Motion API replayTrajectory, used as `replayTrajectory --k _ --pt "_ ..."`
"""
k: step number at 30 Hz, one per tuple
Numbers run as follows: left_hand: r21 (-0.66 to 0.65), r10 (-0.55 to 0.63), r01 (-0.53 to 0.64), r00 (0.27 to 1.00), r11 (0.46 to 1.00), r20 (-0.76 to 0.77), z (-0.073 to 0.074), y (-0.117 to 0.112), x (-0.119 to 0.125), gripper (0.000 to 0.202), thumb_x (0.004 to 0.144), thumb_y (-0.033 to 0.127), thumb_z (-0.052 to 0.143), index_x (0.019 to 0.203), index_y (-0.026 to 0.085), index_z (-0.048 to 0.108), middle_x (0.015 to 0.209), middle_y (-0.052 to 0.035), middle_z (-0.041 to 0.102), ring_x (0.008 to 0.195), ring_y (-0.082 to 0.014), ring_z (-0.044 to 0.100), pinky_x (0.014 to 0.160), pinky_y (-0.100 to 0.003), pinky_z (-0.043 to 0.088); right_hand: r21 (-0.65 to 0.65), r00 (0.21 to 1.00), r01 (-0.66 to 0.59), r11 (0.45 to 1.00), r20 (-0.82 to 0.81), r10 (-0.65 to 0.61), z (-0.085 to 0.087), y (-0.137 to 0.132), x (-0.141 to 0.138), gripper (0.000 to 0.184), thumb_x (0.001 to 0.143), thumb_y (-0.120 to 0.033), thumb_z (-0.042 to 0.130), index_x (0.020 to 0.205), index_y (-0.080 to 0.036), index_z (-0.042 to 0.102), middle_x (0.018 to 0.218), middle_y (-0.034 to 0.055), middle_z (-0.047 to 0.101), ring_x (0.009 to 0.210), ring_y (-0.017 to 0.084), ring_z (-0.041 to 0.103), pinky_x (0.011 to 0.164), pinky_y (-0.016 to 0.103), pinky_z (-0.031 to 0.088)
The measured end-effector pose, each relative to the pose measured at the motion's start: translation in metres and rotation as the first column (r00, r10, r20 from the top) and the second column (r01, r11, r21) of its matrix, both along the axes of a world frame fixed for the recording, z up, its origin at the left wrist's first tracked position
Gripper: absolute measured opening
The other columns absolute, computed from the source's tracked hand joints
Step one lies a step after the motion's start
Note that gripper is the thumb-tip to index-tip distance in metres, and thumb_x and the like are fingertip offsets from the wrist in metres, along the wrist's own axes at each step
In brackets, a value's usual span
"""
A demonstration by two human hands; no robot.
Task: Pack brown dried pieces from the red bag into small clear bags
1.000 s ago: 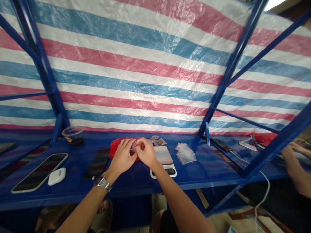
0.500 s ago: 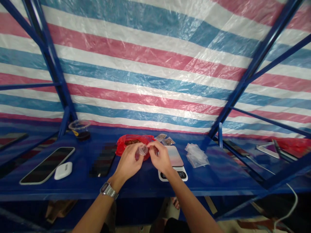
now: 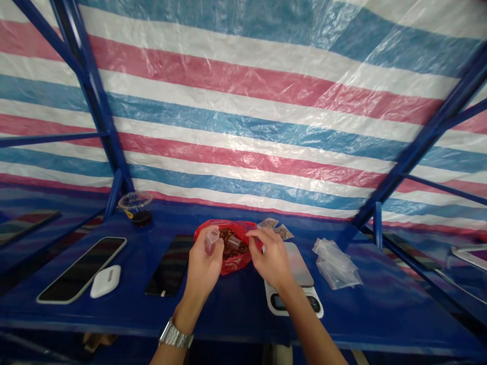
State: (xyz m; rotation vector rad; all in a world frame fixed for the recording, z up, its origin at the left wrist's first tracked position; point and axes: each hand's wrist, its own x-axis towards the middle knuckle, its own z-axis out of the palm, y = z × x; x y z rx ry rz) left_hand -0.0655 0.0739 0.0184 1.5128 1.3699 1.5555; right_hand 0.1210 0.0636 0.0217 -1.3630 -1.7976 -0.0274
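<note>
My left hand point(image 3: 203, 266) is closed on a small clear plastic bag point(image 3: 211, 239), held upright just left of an open red plastic bag point(image 3: 236, 262) filled with small brown pieces. My right hand point(image 3: 271, 257) hovers over the red bag's right edge, thumb and fingers pinched near a small clear scoop or bag point(image 3: 234, 242) lying on the brown pieces; whether it touches that is unclear. A metal watch point(image 3: 175, 335) is on my left wrist. Both hands are above the blue shelf point(image 3: 243, 314).
A small white digital scale point(image 3: 300, 289) stands right of my right hand. A pile of empty clear bags point(image 3: 337, 256) lies further right, two filled packets point(image 3: 276, 227) behind the red bag. Left: two phones point(image 3: 81, 268) point(image 3: 171, 266), a white earbud case point(image 3: 105, 281), a plastic cup point(image 3: 136, 208).
My hands have parted: the left keeps the small clear bag, the right has moved to the red bag's opening. The camera has tilted and shifted, so the shelf sits lower and more to the right.
</note>
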Motion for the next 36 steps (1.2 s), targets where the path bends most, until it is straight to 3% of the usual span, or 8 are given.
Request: replayTrajectory --k 3,5,9,13,18,24,30,36 --pt "-0.124 0.178 -0.210 0.956 0.970 -0.232 0.007 -0.003 -0.011 0.010 0.083 0.027 0.057 0.090 0.024 0.063 0.074 -0.0048 0.072 0.069 -0.0262 0.069 0.068 -0.037 0.053 -0.101 0.991 0.014 0.995 0.131 0.000 -0.006 0.011 -0.024 0.018 0.093 -0.027 0.064 0.109 -0.027 0.073 0.106 0.0070 0.075 0.103 0.028 0.062 0.093 0.042 0.040" --pt "-0.180 0.209 -0.307 0.884 0.935 -0.418 0.009 -0.009 -0.015 0.006 0.082 0.030 0.058 0.084 0.026 0.061 0.062 -0.0041 0.068 0.055 -0.0272 0.064 0.057 -0.035 0.046 -0.165 0.986 0.036 0.986 0.166 -0.008 -0.013 0.021 -0.029 0.020 0.090 -0.029 0.071 0.110 -0.026 0.074 0.105 0.0072 0.077 0.101 0.029 0.062 0.092 0.043 0.038" --pt "-0.335 0.040 -0.306 0.789 0.891 -0.613 0.005 -0.022 -0.010 0.012 0.084 0.034 0.056 0.092 0.024 0.059 0.071 -0.0104 0.073 0.063 -0.0323 0.071 0.057 -0.034 0.043 -0.254 0.985 0.057 0.966 0.174 -0.012 -0.018 0.033 -0.025 0.023 0.086 -0.015 0.069 0.107 -0.025 0.074 0.108 0.0067 0.078 0.103 0.029 0.062 0.092 0.044 0.034" --pt "-0.463 -0.113 -0.263 0.762 0.846 -0.637 0.000 -0.027 0.003 0.019 0.089 0.030 0.052 0.106 0.020 0.055 0.087 -0.0177 0.076 0.082 -0.0357 0.076 0.065 -0.036 0.046 -0.282 0.974 0.063 0.957 0.225 0.002 -0.007 0.030 -0.015 0.040 0.071 0.004 0.062 0.098 -0.024 0.072 0.108 0.0058 0.076 0.109 0.029 0.061 0.093 0.043 0.033" --pt "-0.461 -0.111 -0.167 0.850 0.871 -0.516 -0.008 -0.024 0.011 0.014 0.091 0.025 0.054 0.103 0.020 0.050 0.091 -0.0170 0.075 0.086 -0.0326 0.076 0.069 -0.034 0.047 -0.355 0.975 -0.051 0.934 0.187 0.124 -0.005 0.021 -0.012 0.045 0.060 0.008 0.053 0.091 -0.022 0.068 0.097 0.0047 0.075 0.099 0.026 0.066 0.085 0.036 0.039" --pt "-0.401 -0.018 -0.027 0.994 0.916 -0.107 -0.025 -0.011 0.013 0.020 0.081 0.011 0.060 0.094 0.022 0.050 0.084 -0.0050 0.072 0.078 -0.0226 0.072 0.070 -0.031 0.051 -0.389 0.975 -0.221 0.894 -0.057 0.216 -0.018 0.018 -0.025 0.056 0.061 0.007 0.050 0.102 -0.024 0.073 0.104 0.0053 0.076 0.097 0.024 0.070 0.082 0.031 0.050" --pt "-0.284 -0.005 0.080 0.967 0.956 0.255 -0.035 -0.001 0.009 0.026 0.071 0.010 0.062 0.094 0.019 0.054 0.083 0.0003 0.068 0.074 -0.0160 0.068 0.069 -0.028 0.054 -0.325 0.971 -0.232 0.917 -0.137 0.197 -0.029 0.020 -0.029 0.058 0.063 0.008 0.050 0.104 -0.022 0.076 0.106 0.0085 0.075 0.097 0.024 0.071 0.087 0.033 0.055" --pt "-0.212 0.030 0.023 0.969 0.977 0.243 -0.026 -0.005 0.006 0.026 0.070 0.017 0.066 0.096 0.018 0.059 0.083 -0.0008 0.068 0.076 -0.0173 0.068 0.074 -0.031 0.056 -0.358 0.942 -0.266 0.895 -0.294 0.163 -0.024 0.020 -0.030 0.050 0.068 0.005 0.051 0.103 -0.022 0.074 0.105 0.0073 0.076 0.094 0.023 0.073 0.089 0.035 0.057"
